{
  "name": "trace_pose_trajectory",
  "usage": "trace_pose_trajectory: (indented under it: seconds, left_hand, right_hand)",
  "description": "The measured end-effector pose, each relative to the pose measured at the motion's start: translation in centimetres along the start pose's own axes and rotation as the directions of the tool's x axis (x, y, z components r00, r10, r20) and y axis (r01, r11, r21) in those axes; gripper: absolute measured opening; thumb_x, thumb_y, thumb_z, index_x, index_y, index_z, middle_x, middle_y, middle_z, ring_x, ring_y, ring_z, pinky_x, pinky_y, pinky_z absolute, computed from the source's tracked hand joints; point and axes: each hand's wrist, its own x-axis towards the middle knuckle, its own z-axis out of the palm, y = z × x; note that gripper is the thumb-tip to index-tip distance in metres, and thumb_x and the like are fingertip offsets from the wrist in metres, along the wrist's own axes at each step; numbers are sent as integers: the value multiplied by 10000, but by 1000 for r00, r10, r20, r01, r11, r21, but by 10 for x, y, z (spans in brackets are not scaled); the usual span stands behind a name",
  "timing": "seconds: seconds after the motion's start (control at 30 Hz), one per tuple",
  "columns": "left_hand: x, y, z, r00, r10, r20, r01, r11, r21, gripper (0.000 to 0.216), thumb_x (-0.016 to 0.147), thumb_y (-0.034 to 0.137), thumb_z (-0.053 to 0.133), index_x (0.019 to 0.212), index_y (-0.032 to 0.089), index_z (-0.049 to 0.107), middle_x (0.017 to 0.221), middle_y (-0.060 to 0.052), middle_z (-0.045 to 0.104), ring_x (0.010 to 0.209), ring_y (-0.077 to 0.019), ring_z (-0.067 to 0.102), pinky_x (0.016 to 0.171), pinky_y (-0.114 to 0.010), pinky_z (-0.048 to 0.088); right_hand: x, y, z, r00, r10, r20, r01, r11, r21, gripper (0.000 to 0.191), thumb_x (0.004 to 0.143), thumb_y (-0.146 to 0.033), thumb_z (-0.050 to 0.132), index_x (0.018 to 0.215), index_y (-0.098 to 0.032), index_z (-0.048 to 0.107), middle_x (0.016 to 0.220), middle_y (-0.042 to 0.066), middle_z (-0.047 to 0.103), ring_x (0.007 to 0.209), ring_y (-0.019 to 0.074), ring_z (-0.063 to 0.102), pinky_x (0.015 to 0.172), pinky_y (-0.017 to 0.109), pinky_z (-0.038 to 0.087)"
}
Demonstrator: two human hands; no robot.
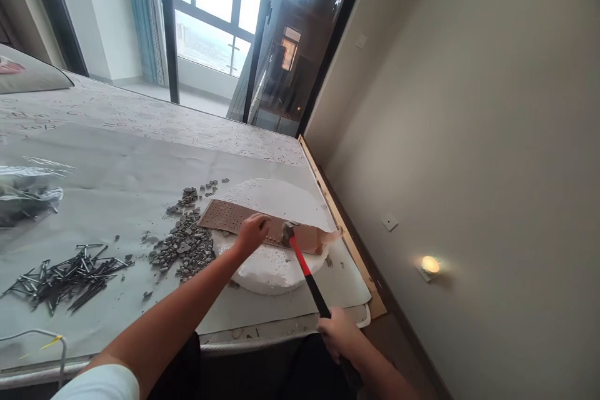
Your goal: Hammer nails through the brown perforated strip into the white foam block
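In my right hand point(341, 332) is a hammer point(315, 287) with a red and black handle, gripped low on its black part. Its metal head point(289, 231) is at the right half of a long brown strip point(229, 215) dotted with rows of small holes or nail heads. My left hand point(254, 232) is over the middle of the strip, fingers curled together; anything in them is too small to make out. Under the strip lies a round white slab point(267, 272), foam-like, with a pitted surface. Left of the slab is a heap of grey stone chips point(185, 247).
A pile of dark nails point(70, 275) lies on the grey sheet point(126, 165) at left, near a clear plastic bag point(28, 194). A white cable point(63, 350) is at lower left. A wooden edge point(347, 237) and a wall point(469, 137) bound the right side.
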Motion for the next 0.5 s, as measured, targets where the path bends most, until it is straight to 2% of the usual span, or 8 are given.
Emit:
trace_pose_trajectory:
  seconds: [0.07, 0.17, 0.23, 0.3, 0.37, 0.4, 0.5]
  left_hand:
    - [2, -1, -28, 999, 14, -51, -14, 1000, 7, 304, 799, 217, 409, 926, 148, 677, 892, -89, 685, 787, -172, 617, 713, -278, 484]
    - [-5, -11, -77, 990, -28, -136, 39, 996, 83, 323, 805, 258, 399, 937, 156, 676, 902, -77, 687, 779, -169, 616, 705, -265, 485]
    - [-22, -24, -108, 980, -83, -178, 113, 979, 169, 330, 796, 265, 396, 942, 164, 674, 907, -66, 687, 800, -172, 614, 729, -259, 478]
    - [-46, -41, -134, 973, -164, -164, 205, 939, 275, 327, 785, 266, 399, 929, 164, 674, 904, -66, 686, 799, -176, 611, 743, -259, 467]
    - [-76, -56, -150, 962, -269, -46, 265, 880, 395, 290, 768, 258, 422, 872, 167, 676, 884, -67, 686, 776, -180, 610, 728, -258, 458]
    - [-91, -62, -154, 946, -318, 68, 253, 851, 460, 256, 758, 255, 446, 837, 176, 677, 851, -64, 684, 771, -183, 607, 719, -257, 451]
    - [-130, -73, -152, 836, -467, 288, 223, 769, 599, 156, 739, 246, 512, 701, 193, 653, 806, -59, 669, 791, -190, 600, 709, -251, 426]
  right_hand:
    - [3, 3, 3, 1000, -11, 9, 10, 997, 71, 118, 573, -252, 441, 598, -240, 326, 285, -129, 242, 214, 66, 232, 239, 205, 201]
    - [-4, 4, 7, 995, -96, 13, 92, 976, 196, 178, 560, -313, 470, 603, -240, 313, 301, -130, 262, 222, 54, 234, 233, 194, 217]
    - [-12, 9, 12, 990, -134, 37, 120, 957, 264, 226, 551, -354, 491, 607, -242, 302, 300, -133, 258, 221, 53, 237, 230, 190, 221]
    - [-18, 21, 20, 986, -152, 68, 122, 939, 322, 260, 551, -393, 505, 620, -244, 303, 294, -143, 237, 216, 54, 227, 224, 189, 219]
    - [-21, 35, 27, 981, -169, 91, 125, 923, 364, 281, 564, -415, 522, 634, -245, 310, 299, -150, 227, 214, 53, 216, 219, 185, 211]
    - [-21, 41, 30, 978, -184, 99, 132, 914, 385, 288, 577, -420, 532, 640, -244, 314, 308, -151, 234, 218, 51, 218, 221, 182, 210]
    - [-20, 53, 34, 970, -218, 104, 150, 882, 446, 319, 593, -440, 558, 638, -243, 311, 324, -153, 243, 220, 45, 220, 223, 175, 202]
